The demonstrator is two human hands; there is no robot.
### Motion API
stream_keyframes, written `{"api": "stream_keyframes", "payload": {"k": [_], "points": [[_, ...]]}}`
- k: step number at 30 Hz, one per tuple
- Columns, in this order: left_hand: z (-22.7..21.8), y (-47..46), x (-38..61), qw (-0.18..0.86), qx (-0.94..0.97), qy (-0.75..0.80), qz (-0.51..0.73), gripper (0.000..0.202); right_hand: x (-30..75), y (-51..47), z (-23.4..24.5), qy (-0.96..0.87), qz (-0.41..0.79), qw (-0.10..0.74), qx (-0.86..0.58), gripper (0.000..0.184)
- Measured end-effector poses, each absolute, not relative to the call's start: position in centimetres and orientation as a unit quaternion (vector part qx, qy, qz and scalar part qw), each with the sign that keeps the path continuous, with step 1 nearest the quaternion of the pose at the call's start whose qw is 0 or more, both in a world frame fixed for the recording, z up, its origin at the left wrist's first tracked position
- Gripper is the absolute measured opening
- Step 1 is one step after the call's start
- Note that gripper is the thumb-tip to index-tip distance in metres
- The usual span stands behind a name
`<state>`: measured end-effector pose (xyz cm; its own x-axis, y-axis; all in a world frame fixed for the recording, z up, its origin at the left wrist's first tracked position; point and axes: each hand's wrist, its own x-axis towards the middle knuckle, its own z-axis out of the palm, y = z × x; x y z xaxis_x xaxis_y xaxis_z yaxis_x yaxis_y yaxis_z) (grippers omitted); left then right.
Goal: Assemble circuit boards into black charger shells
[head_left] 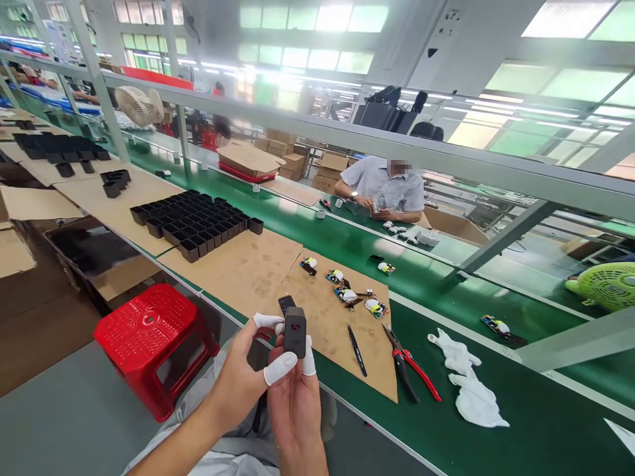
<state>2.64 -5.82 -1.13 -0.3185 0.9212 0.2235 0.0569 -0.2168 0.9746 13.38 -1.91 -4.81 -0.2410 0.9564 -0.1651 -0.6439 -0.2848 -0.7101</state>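
A small black plastic housing (295, 334) with a port-like opening in its face is held up at the near edge of the bench. My left hand (243, 360) grips it from the left, with white covers on the thumb and a fingertip. From below and the right, my right hand (297, 390) also closes around it, white covers on its fingertips too. Just behind is a flat dark piece (286, 304); whether it lies on the cardboard or touches my fingers I cannot tell. Several circuit boards (344, 295) with white and yellow parts lie beyond, near black tweezers (357, 350).
Red-and-black pliers (409, 363) and crumpled white gloves (469, 380) lie to the right. Rows of black housings (198, 221) stand on cardboard at left. A red stool (153, 330) is beside the bench. Across the green conveyor (342, 241) a person (384, 192) works with small parts.
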Motion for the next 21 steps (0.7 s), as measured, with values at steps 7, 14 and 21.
{"api": "stream_keyframes", "payload": {"k": [7, 14, 21], "points": [[-0.5, -5.4, 1.6, 0.408, 0.431, 0.472, 0.652, 0.052, 11.2, -3.8, -4.2, -0.222, 0.750, 0.542, -0.308, 0.047], [0.2, -5.8, 1.3, 0.448, 0.368, 0.444, 0.683, 0.054, 10.4, -4.7, -2.6, -0.251, 0.724, 0.563, -0.310, 0.046], [-1.6, -6.0, 0.0, 0.376, 0.417, 0.497, 0.662, 0.046, 11.3, -2.8, -3.1, -0.351, 0.599, 0.619, -0.368, 0.046]]}}
